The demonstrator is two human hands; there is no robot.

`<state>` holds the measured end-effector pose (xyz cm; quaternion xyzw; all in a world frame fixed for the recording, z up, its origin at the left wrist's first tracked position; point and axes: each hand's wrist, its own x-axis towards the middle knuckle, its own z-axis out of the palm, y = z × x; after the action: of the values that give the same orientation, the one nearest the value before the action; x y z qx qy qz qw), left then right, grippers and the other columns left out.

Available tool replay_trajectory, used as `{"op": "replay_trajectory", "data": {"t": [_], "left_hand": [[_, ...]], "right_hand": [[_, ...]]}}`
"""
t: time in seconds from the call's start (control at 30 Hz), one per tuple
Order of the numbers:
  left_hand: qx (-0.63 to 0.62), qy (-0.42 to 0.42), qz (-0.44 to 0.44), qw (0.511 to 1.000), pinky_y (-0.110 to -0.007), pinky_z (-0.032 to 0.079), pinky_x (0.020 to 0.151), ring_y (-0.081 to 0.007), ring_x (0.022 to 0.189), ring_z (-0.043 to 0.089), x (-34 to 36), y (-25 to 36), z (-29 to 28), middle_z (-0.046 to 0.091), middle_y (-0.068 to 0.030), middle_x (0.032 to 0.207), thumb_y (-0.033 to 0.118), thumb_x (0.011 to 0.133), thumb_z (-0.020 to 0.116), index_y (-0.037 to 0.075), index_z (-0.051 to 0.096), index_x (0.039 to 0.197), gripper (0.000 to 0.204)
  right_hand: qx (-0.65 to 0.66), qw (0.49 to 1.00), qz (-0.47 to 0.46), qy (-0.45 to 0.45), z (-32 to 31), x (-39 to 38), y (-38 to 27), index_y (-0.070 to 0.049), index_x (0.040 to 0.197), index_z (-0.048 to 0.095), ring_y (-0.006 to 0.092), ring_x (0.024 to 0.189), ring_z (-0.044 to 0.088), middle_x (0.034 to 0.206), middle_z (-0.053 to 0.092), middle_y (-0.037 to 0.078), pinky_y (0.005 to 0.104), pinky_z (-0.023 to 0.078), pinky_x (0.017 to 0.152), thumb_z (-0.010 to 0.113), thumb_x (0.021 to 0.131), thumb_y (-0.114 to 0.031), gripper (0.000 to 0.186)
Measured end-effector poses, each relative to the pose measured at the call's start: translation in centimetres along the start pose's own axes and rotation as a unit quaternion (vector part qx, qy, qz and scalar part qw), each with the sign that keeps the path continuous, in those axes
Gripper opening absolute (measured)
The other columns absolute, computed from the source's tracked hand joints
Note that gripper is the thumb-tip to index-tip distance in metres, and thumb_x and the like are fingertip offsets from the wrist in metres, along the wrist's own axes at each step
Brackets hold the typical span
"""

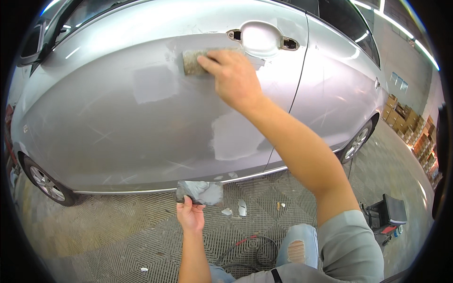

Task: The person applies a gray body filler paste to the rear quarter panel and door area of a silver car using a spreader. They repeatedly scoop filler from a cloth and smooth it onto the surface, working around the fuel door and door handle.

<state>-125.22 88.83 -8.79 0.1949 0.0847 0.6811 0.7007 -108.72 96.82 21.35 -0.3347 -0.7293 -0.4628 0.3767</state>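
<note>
A silver car's front door [155, 122] fills the view, with dull grey filler patches in several spots. My right hand [231, 75] presses a flat spreader [192, 62], smeared with grey filler, against the door just left of the empty door-handle recess [259, 38]. Lower down, my left hand [190, 214] holds a flat board [200, 192] loaded with grey filler, below the door's bottom edge.
The floor is a metal grating [118, 236] with small scraps of filler and a red-and-black cable [255, 245]. A black wheeled stool [389, 214] stands at the right. Stacked cardboard boxes [415, 132] line the far right wall. The car's wheels [45, 184] rest on the grating.
</note>
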Motion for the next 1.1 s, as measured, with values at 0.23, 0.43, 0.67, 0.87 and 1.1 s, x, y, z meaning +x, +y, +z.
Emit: {"op": "replay_trajectory", "data": {"t": [0.23,0.43,0.67,0.87,1.1], "left_hand": [[0.007,-0.003,0.001,1.0,-0.029,0.056,0.056,-0.0174,0.073,0.064,-0.5,0.0,0.7,0.063,-0.0089,0.094,0.014,0.091,0.05,0.003,0.054,0.106,0.019],[0.01,-0.03,0.0,1.0,-0.028,0.056,0.058,-0.0177,0.077,0.064,-1.0,0.0,1.9,0.062,-0.0094,0.097,0.013,0.092,0.049,0.001,0.052,0.109,0.021],[0.094,0.005,0.025,0.995,-0.028,0.057,0.058,-0.017,0.077,0.063,-1.9,-0.1,4.1,0.062,-0.0101,0.097,0.012,0.091,0.052,0.0,0.054,0.109,0.022],[0.113,-0.052,0.002,0.992,-0.027,0.057,0.055,-0.015,0.073,0.063,-2.9,-1.6,5.8,0.063,-0.0086,0.094,0.008,0.089,0.054,0.0,0.056,0.106,0.019],[0.099,-0.017,0.079,0.992,-0.027,0.056,0.054,-0.0147,0.074,0.063,-2.3,-0.1,5.7,0.064,-0.0089,0.094,0.01,0.089,0.054,0.0,0.057,0.103,0.017]], "right_hand": [[0.013,0.997,0.008,-0.071,-1.2,-4.8,-1.4,-0.009,0.106,0.058,0.0218,0.104,0.05,0.104,0.055,0.006,0.0361,0.036,0.092,0.056,0.068,0.002,0.04],[0.042,0.995,0.034,-0.088,-3.2,-6.6,-1.0,-0.007,0.103,0.063,0.0262,0.09,0.056,0.098,0.06,0.009,0.0338,0.045,0.082,0.057,0.068,0.006,0.037],[0.567,0.654,0.5,0.022,-8.9,-13.7,-2.8,-0.001,0.113,0.055,0.0106,0.095,0.055,0.105,0.061,0.003,0.0276,0.045,0.08,0.05,0.093,-0.014,0.025],[0.713,0.444,0.542,-0.037,-9.8,-17.4,-5.8,-0.002,0.11,0.056,0.0137,0.096,0.056,0.106,0.061,0.004,0.0307,0.045,0.084,0.052,0.091,-0.015,0.023],[0.378,0.716,0.341,-0.478,-12.4,-17.2,-5.8,-0.01,0.101,0.065,0.0189,0.094,0.059,0.101,0.063,0.01,0.0314,0.046,0.081,0.056,0.085,-0.006,0.019]]}}
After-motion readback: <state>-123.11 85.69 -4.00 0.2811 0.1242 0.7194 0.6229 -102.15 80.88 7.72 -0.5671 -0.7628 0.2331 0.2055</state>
